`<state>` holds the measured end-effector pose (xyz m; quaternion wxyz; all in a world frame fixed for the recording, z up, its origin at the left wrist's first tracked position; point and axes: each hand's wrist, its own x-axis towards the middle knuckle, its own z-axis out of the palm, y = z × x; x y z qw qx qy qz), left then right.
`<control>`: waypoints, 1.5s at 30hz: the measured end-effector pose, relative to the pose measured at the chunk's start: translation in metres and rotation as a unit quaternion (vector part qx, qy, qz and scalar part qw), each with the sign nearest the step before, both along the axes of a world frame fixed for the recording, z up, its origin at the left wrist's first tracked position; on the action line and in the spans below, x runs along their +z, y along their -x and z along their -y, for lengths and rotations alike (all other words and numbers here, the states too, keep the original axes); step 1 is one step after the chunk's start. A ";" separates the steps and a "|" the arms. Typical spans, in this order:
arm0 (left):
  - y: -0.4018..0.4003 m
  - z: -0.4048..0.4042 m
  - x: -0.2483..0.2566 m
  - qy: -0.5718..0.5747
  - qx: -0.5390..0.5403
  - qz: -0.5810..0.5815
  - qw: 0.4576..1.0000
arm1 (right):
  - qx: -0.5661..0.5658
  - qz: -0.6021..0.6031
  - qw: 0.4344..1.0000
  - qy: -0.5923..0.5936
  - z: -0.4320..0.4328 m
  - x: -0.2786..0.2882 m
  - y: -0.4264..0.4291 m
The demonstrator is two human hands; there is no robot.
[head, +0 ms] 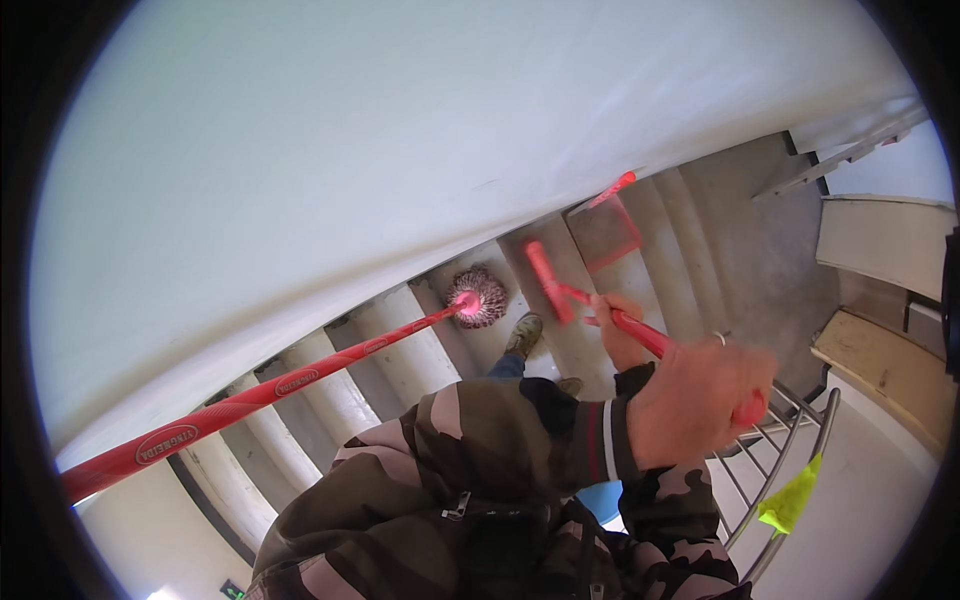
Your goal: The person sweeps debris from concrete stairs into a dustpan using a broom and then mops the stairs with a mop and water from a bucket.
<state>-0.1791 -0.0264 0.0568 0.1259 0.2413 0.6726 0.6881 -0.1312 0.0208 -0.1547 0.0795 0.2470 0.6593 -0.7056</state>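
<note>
A red broom (550, 283) is held by its handle, its head low over a stair step. Around the handle's upper end is my left hand (697, 405), nearest the camera, with a striped cuff. Farther down the handle, my right hand (619, 330) grips it, partly hidden behind the left forearm. Just beyond the broom head, a red-edged dustpan (607, 232) lies against the wall side of the steps; it looks blurred, and a short red piece rises from it. Left of the broom, a string mop head (478, 298) rests on a step, its long red handle (300, 381) slanting to the lower left.
Concrete stairs (405, 322) run along a pale wall (450, 127) to a landing (780, 225). A metal railing (795, 442) with a yellow-green cloth (791, 499) stands at right. My shoe (525, 334) is on a step. A blue object (602, 501) shows partly below my forearm.
</note>
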 end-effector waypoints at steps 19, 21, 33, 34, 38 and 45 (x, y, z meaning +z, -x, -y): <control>-0.007 0.022 -0.001 -0.055 0.014 -0.006 0.998 | 0.023 -0.049 0.994 -0.095 -0.006 -0.007 -0.003; -0.006 0.015 0.003 -0.031 0.034 -0.011 0.999 | 0.021 -0.045 0.998 -0.030 0.000 -0.019 -0.013; 0.023 0.032 -0.025 0.073 0.141 -0.062 0.985 | 0.023 -0.058 0.993 -0.099 0.034 -0.045 0.025; 0.018 0.039 -0.018 0.074 0.149 -0.055 0.984 | 0.029 -0.059 0.993 -0.099 0.045 -0.040 0.020; 0.019 0.039 -0.009 0.083 0.166 -0.061 0.981 | 0.044 -0.005 0.994 -0.101 0.055 -0.029 0.016; 0.026 0.042 -0.022 0.030 0.141 -0.075 0.987 | -0.130 0.022 0.983 -0.126 0.059 -0.003 0.040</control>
